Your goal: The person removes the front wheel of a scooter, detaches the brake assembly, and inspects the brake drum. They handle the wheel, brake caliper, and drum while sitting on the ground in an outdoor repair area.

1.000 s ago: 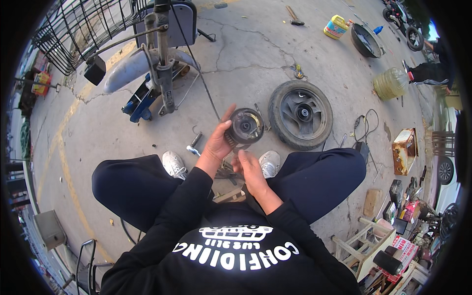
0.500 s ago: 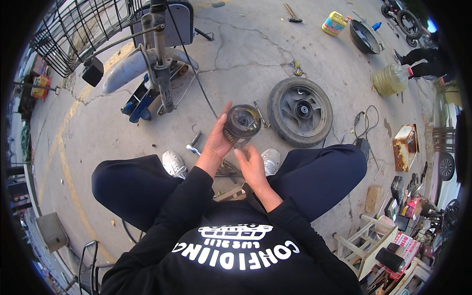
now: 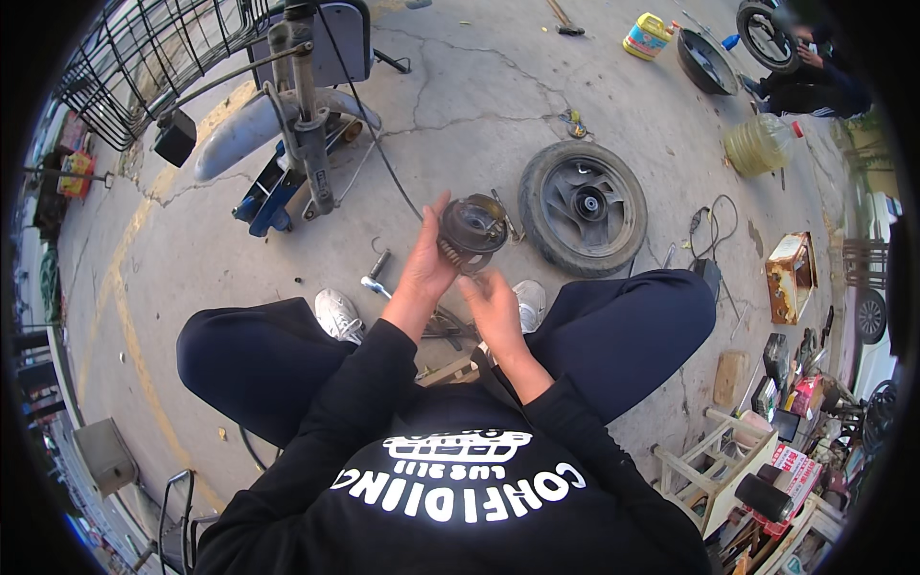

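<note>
My left hand (image 3: 425, 264) is wrapped around the side of a dark round drum-brake assembly (image 3: 472, 227), with its open face turned up and a ribbed part showing along its edge. Just below that assembly is my right hand (image 3: 494, 311), its fingers curled and tips drawn together at the lower rim; whatever they pinch is too small to make out. A black cable (image 3: 385, 158) drops from the vehicle's fork (image 3: 313, 153) to behind my left fingers. On the ground to the right lies a wheel with a tire (image 3: 583, 211).
A ratchet wrench (image 3: 374, 284) lies by my left shoe. Beside the fork sits a blue floor jack (image 3: 268, 201). Farther right are a yellow jug (image 3: 648, 36), a black basin (image 3: 707, 62), a large bottle (image 3: 757, 146) and a rusty box (image 3: 790, 278). Another person (image 3: 815, 86) crouches at a wheel.
The drum-brake assembly has tilted and shifted slightly left in my hands. My right hand stays at its lower rim. The other person now reaches toward the wheel at the far right.
</note>
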{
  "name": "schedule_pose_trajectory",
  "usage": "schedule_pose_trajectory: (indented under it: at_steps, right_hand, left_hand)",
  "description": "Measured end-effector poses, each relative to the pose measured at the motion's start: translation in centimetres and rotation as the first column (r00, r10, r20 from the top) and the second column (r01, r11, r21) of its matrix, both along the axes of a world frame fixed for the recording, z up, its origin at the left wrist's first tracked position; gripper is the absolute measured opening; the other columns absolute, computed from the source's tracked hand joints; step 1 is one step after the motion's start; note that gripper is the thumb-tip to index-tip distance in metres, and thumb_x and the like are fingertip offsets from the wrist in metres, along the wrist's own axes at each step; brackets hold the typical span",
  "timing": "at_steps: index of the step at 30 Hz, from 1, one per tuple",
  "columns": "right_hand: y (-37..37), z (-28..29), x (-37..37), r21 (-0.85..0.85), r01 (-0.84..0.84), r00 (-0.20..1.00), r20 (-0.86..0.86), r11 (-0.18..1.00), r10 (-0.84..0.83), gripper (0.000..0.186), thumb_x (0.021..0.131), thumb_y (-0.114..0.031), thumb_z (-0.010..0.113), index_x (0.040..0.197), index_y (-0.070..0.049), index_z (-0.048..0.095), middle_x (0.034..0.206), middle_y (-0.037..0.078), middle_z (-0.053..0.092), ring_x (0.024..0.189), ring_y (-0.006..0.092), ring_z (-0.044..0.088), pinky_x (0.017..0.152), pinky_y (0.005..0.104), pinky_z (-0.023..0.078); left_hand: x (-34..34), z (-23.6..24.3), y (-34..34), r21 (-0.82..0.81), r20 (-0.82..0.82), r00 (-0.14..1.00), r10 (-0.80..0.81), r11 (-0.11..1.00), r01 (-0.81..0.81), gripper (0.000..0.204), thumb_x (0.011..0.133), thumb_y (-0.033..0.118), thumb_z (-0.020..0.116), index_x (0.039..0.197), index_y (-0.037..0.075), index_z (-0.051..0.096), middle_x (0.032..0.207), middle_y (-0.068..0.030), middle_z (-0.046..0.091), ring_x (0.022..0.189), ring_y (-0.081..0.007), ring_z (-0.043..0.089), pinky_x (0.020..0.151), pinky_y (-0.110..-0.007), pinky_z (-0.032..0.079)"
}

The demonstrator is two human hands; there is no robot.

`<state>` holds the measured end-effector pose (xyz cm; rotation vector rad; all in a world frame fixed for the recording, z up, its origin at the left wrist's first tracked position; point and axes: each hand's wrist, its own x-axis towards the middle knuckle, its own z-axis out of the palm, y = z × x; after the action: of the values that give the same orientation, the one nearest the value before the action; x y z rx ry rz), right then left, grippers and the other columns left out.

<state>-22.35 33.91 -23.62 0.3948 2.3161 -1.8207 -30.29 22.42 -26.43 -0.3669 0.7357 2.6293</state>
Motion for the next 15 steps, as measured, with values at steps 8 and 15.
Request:
schedule_pose_trajectory:
  at_steps: [8, 15]
  right_hand:
    - [0.1, -0.9, 0.1, -0.248, 0.11, 0.988, 0.133, 0.963, -0.079, 0.03, 0.095, -0.028, 0.058, 0.089, 0.002, 0.058, 0.071, 0.003, 0.058, 0.067, 0.01, 0.053, 0.06, 0.0229, 0.042]
    - [-0.2, -1.6, 0.6, -0.2, 0.146, 0.989, 0.056, 0.969, -0.137, 0.028, 0.093, -0.026, 0.061, 0.099, 0.001, 0.055, 0.075, 0.004, 0.059, 0.065, 0.0094, 0.052, 0.06, 0.0236, 0.043]
  left_hand:
    - [0.3, -0.4, 0.1, -0.07, -0.018, 1.0, 0.009, 0.997, -0.01, 0.074, 0.09, 0.059, 0.045, 0.148, 0.019, 0.023, 0.135, -0.0053, 0.049, 0.123, -0.0225, 0.05, 0.102, -0.046, 0.042]
    - [0.4, -0.8, 0.1, -0.077, -0.022, 1.0, -0.004, 0.997, 0.002, 0.082, 0.086, 0.061, 0.054, 0.149, 0.018, 0.022, 0.141, -0.0037, 0.042, 0.126, -0.0202, 0.044, 0.103, -0.044, 0.038]
